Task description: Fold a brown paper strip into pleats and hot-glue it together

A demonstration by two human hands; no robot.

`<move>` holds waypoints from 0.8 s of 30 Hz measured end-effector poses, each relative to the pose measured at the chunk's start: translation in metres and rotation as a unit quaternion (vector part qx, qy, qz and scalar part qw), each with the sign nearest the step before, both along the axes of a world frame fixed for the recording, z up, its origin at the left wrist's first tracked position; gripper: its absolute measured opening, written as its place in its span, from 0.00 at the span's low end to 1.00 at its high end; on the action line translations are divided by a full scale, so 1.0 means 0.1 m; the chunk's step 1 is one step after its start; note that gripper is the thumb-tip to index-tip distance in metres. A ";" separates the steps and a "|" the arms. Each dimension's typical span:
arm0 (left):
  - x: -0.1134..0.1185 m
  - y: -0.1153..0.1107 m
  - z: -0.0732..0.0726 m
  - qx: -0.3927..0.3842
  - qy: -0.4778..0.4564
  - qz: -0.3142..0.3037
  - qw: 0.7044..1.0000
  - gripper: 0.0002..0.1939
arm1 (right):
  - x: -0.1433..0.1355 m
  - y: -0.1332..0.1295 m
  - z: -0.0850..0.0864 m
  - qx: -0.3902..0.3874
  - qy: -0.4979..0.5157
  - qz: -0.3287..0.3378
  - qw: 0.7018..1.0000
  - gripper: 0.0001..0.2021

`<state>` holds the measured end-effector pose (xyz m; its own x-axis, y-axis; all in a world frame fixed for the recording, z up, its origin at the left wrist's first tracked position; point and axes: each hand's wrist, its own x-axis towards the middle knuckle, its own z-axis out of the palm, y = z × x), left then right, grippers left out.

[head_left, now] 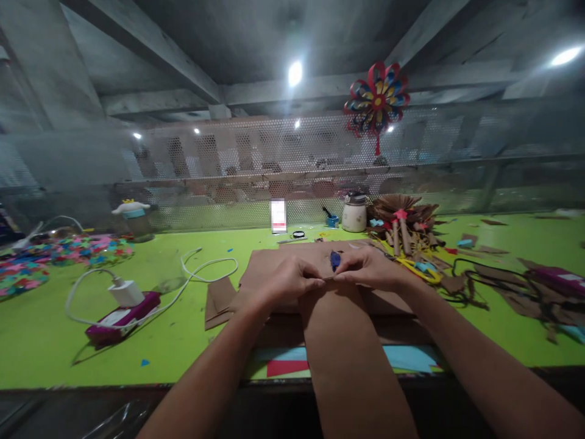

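A long strip of brown kraft paper [347, 353] runs from the tabletop down past the front edge toward me. At its far end my left hand [295, 277] pinches the paper's edge between thumb and fingers. Close beside it, my right hand [372, 268] pinches the same edge, thumb and forefinger together. A small dark blue piece [335, 261] shows by the right fingertips; whether it is held or lies behind them I cannot tell. Under both hands lie larger brown paper sheets [260, 268], with light blue paper [409, 356] and red paper [287, 367] beneath them.
A purple power strip [146, 302] with a white charger [125, 294] and cable sits left on the green table [183, 360]. Colourful paper stars [86, 250] lie far left. A lidded jar [354, 213], a lit phone [278, 215] and paper scraps [452, 283] stand or lie behind and right.
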<state>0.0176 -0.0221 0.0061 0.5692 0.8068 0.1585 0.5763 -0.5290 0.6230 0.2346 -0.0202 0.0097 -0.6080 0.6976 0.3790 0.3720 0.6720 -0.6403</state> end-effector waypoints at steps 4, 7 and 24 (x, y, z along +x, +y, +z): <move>0.00 0.03 0.00 0.028 0.004 -0.004 1.000 0.12 | 0.00 0.02 -0.03 0.013 0.001 0.002 1.000 0.13; 0.00 0.03 0.01 0.084 0.010 -0.011 0.996 0.10 | -0.01 0.02 -0.03 0.020 0.006 0.003 1.000 0.14; -0.05 0.02 0.03 0.092 0.078 -0.041 0.992 0.09 | -0.05 0.02 -0.09 0.046 -0.119 0.028 0.991 0.18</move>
<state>0.0128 -0.0203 0.0089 0.6604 0.7228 0.2035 0.6091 -0.6741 0.4179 0.2291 -0.0179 0.0008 -0.7247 0.6295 0.2802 0.4657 0.7472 -0.4742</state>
